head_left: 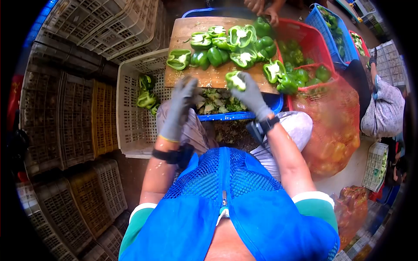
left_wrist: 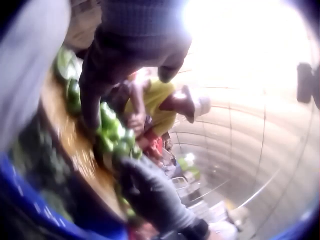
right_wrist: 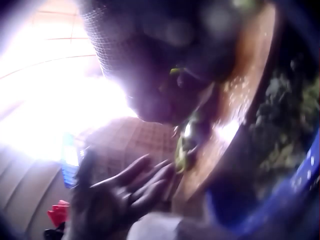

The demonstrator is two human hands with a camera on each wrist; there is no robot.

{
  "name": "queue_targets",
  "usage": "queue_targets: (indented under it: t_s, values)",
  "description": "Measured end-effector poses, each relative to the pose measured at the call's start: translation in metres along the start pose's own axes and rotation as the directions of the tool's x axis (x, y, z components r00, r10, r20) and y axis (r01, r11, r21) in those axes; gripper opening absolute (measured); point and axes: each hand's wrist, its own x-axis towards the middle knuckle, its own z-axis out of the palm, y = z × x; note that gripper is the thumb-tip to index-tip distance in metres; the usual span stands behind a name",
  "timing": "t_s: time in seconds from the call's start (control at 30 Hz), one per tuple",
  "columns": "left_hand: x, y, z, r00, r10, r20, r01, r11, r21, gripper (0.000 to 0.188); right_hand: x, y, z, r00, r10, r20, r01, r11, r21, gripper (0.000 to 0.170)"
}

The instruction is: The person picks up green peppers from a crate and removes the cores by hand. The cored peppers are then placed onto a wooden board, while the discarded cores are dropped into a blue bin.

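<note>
Both hands wear grey gloves. The right hand (head_left: 251,93) grips a pepper half (head_left: 235,81) at the near edge of the wooden board (head_left: 213,77). Blurred, the left hand (head_left: 185,93) is over the board's near left edge; in the right wrist view that hand (right_wrist: 117,200) has its fingers spread, holding nothing. Halved green peppers (head_left: 241,36) lie across the board, several with pale cores upward. Under the board, a blue tub (head_left: 226,116) holds pale green scraps (head_left: 217,102). In the left wrist view the right hand (left_wrist: 155,192) is beside the peppers (left_wrist: 111,127).
A white crate (head_left: 130,104) with pepper pieces stands left of the board. To the right are a red crate (head_left: 311,39) of peppers and a red mesh sack (head_left: 328,126). Another person's hands (head_left: 263,9) are at the board's far edge. Stacked crates (head_left: 65,117) line the left side.
</note>
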Motion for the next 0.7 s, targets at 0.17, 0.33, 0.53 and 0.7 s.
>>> queue_targets:
  t_s: [0.17, 0.33, 0.53, 0.7]
  values:
    - [0.008, -0.091, 0.026, 0.718, -0.275, 0.64, 0.674, 0.508, -0.537, 0.039, -0.059, -0.061, -0.013, 0.842, -0.034, 0.539, -0.269, 0.839, 0.473, 0.05]
    - [-0.009, -0.07, 0.055, 0.988, -0.105, 0.11, 0.14, 0.913, -0.384, 0.02, -0.064, -0.08, -0.024, 0.836, -0.148, 0.528, -0.12, 0.89, 0.44, 0.037]
    - [0.008, -0.04, 0.017, 0.987, -0.055, -0.153, -0.023, 0.885, -0.465, 0.015, -0.07, -0.097, -0.012, 0.94, -0.312, 0.136, 0.318, 0.948, -0.02, 0.035]
    - [0.009, 0.042, -0.066, 0.658, 0.594, -0.462, -0.617, 0.778, 0.122, 0.039, -0.033, -0.039, -0.039, 0.925, -0.006, 0.379, 0.205, 0.85, -0.486, 0.043]
